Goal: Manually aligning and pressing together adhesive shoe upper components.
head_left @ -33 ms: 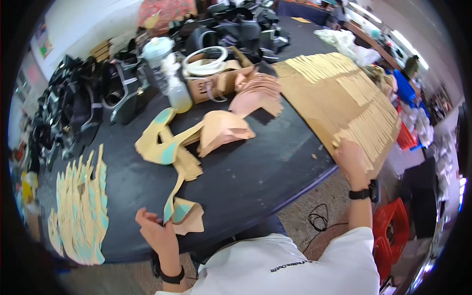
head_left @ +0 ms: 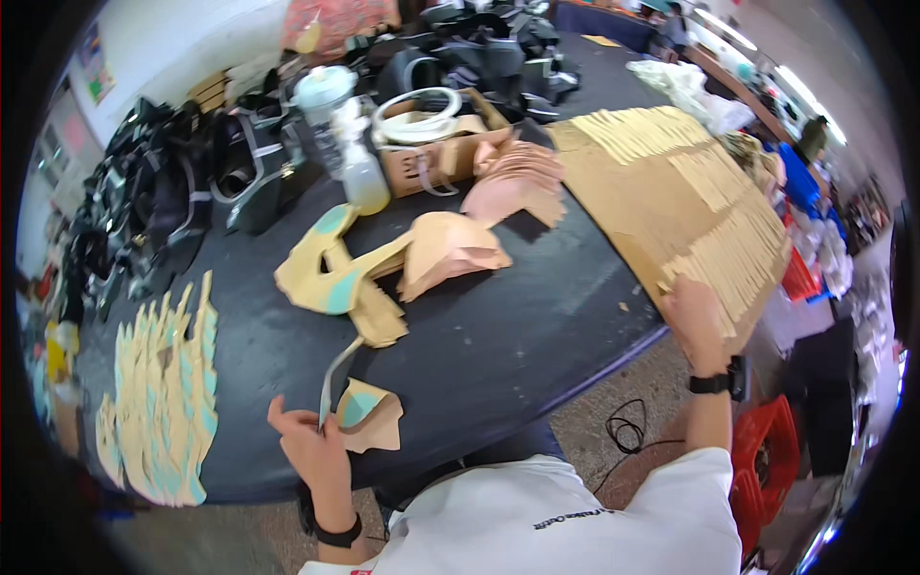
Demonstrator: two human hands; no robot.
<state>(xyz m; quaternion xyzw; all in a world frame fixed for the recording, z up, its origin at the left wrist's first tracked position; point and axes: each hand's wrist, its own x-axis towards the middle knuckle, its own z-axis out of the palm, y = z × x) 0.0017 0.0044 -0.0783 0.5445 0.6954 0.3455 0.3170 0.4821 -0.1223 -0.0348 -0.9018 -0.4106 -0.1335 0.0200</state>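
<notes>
Near the front edge of the dark table, my left hand (head_left: 316,455) pinches the lower end of a narrow, curved strip (head_left: 334,377). The strip rises from my fingers toward a stack of cream cut pieces with teal patches (head_left: 311,278). Just right of that hand lies a tan cut piece (head_left: 374,431) with a teal patch. My right hand (head_left: 694,311) is closed at the near left end of a row of thin cream strips (head_left: 733,254) on a brown board (head_left: 623,196). Its fingertips are partly hidden, so I cannot make out what they grip.
Long cream-and-teal pieces (head_left: 163,402) lie in a row at the left. Pinkish-tan pieces (head_left: 450,249) sit mid-table. Behind stand a bottle (head_left: 364,172), a cardboard box (head_left: 431,168) and heaped black pieces (head_left: 172,163). A red crate (head_left: 767,460) stands at the lower right.
The whole view has shifted slightly. The strip in my left hand has turned, so it looks thinner and its teal patch no longer shows. My right hand stays at the strips.
</notes>
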